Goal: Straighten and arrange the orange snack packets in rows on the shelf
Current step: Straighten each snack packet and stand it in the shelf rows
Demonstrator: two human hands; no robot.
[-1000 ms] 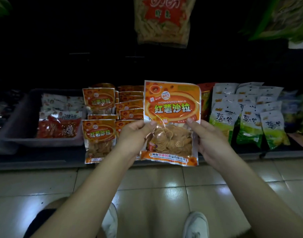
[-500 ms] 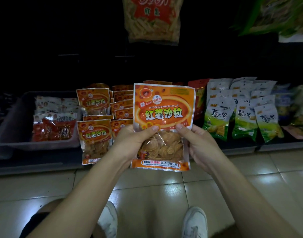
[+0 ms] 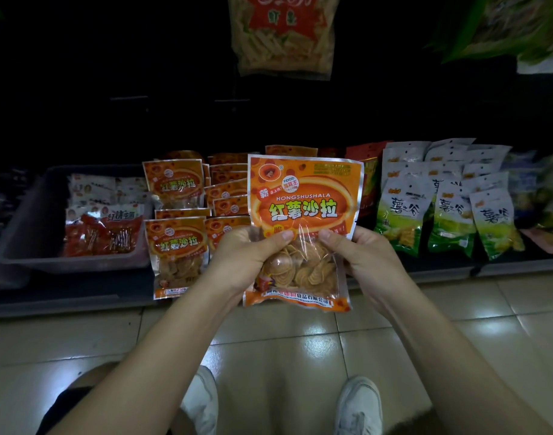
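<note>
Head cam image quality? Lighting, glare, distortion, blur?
Head view: dim overall, background nearly black; bright reflections on the floor tiles; glare on the clear window of the orange packet; shelf edge bows from wide-angle distortion; green bags top right look blurred.

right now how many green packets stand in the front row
3, right of the held orange packet: left one, middle one, right one. More stand behind, partly hidden.

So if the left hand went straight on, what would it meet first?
Beyond the packet it holds, the left hand likely meets the orange rows on the shelf; depth is unclear.
</note>
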